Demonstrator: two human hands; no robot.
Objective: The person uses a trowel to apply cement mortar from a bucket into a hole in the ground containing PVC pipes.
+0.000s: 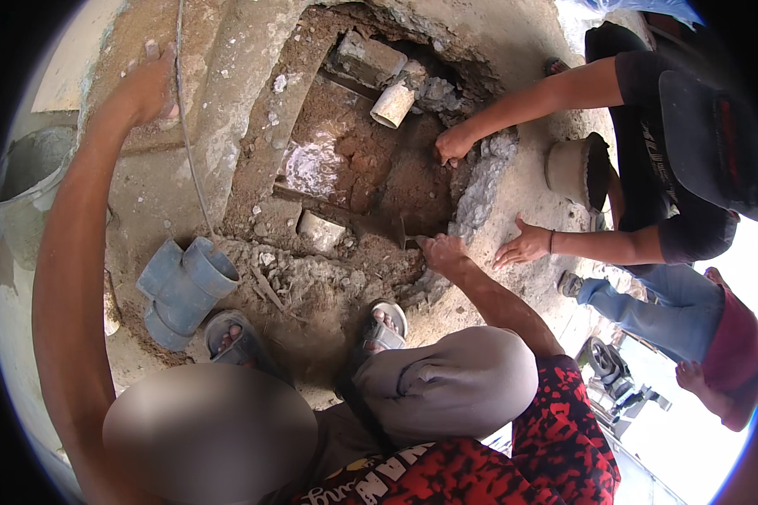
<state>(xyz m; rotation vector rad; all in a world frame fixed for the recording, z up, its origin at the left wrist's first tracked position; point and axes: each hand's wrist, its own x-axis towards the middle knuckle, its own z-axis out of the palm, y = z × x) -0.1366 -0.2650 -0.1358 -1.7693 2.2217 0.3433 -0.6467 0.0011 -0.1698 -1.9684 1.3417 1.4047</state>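
Observation:
My left hand (pixel 155 86) rests with its fingers spread on the rough cement ledge at the upper left, beside a thin grey cable (pixel 184 118). My right hand (pixel 443 254) is closed at the near right edge of a dug pit (pixel 362 172). It grips a thin metal tool (pixel 403 231) whose kind I cannot make out. Inside the pit, a whitish pipe end (pixel 393 105) sticks out by a block (pixel 366 61). A pipe stub (pixel 320 231) shows at the near rim. A co-worker's fist (pixel 454 145) reaches into the pit; their other hand (pixel 522 244) is spread over its right edge.
A grey pipe tee (pixel 189 286) lies left of my sandalled feet. Buckets stand at the far left (pixel 34 172) and beside the co-worker (pixel 567 167). Broken concrete (pixel 486 181) lines the pit's right edge. Another person in jeans (pixel 674 295) and a wheeled machine (pixel 611 366) are at the right.

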